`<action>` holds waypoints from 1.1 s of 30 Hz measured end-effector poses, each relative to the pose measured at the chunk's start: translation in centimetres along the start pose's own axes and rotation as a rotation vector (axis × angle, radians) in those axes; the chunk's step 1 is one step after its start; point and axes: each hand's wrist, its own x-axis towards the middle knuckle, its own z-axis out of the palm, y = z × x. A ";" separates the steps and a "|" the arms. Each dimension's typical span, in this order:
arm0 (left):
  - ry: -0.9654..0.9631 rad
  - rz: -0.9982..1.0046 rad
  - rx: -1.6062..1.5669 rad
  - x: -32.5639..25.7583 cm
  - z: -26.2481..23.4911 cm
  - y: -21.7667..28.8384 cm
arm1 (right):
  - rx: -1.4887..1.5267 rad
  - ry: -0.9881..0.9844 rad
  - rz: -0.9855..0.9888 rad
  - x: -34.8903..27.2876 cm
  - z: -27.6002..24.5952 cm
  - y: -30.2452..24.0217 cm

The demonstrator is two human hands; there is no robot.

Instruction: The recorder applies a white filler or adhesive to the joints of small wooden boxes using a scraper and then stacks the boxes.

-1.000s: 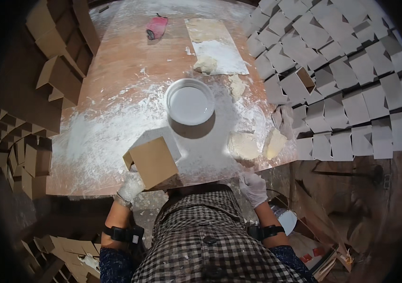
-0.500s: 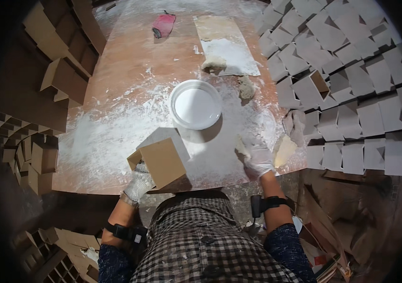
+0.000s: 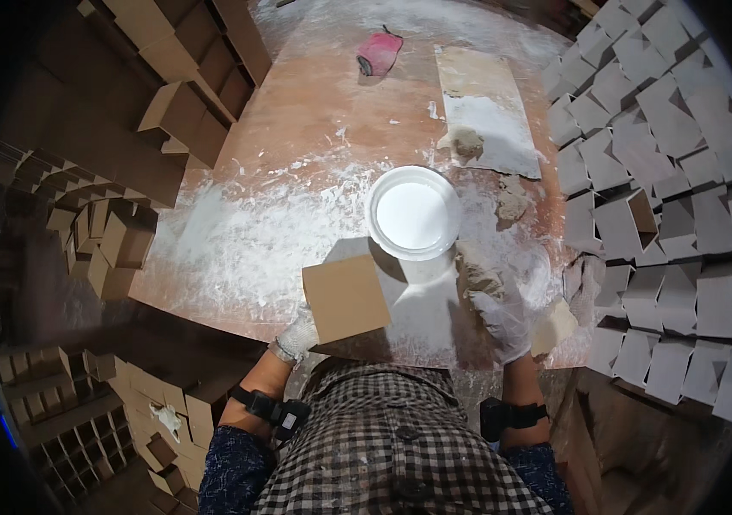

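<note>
A brown cardboard box (image 3: 347,299) is held up over the near edge of the table, its flat face turned upward. My left hand (image 3: 298,334), in a whitish knit glove, grips it from the left side, and the box hides most of its fingers. A thin clear plastic glove covers my right hand (image 3: 508,322), which is closed on a ragged greyish sponge (image 3: 479,273). This sponge is just below and right of a round white tub (image 3: 377,233) holding smooth white liquid (image 3: 414,215). Neither hand touches the tub.
White-smeared wooden table (image 3: 237,232). Beyond the tub lie a pink cloth (image 3: 381,53), a coated board (image 3: 486,107) and foam lumps (image 3: 464,144). Another foam piece (image 3: 554,329) and a whitish glove (image 3: 585,279) lie right. Brown boxes (image 3: 190,120) stack left, white boxes (image 3: 671,112) right.
The view has shifted, so the table sits further right. My left hand has turned the box, hiding its open end. The right hand with the sponge has moved up nearer the tub.
</note>
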 end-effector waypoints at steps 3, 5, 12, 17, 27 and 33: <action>-0.037 0.065 0.200 -1.1 -0.1 1.2 | -0.312 -0.061 0.198 0.1 2.9 -3.2; -0.067 0.145 0.340 -1.2 -0.2 1.6 | -0.294 -0.101 0.145 0.9 4.3 -2.6; 0.078 -0.046 -0.002 -0.2 -1.0 2.9 | 0.348 -0.238 0.179 2.3 6.7 -1.0; 0.159 -0.078 -0.085 1.1 -2.8 4.5 | 0.228 -0.232 0.410 1.9 8.2 -2.5; 0.022 0.219 -0.082 6.5 -7.8 8.6 | -0.258 -0.388 0.240 1.7 12.3 -1.0; 0.270 -0.164 -1.117 1.6 -4.8 4.5 | -0.009 -0.182 0.260 1.1 13.6 -0.1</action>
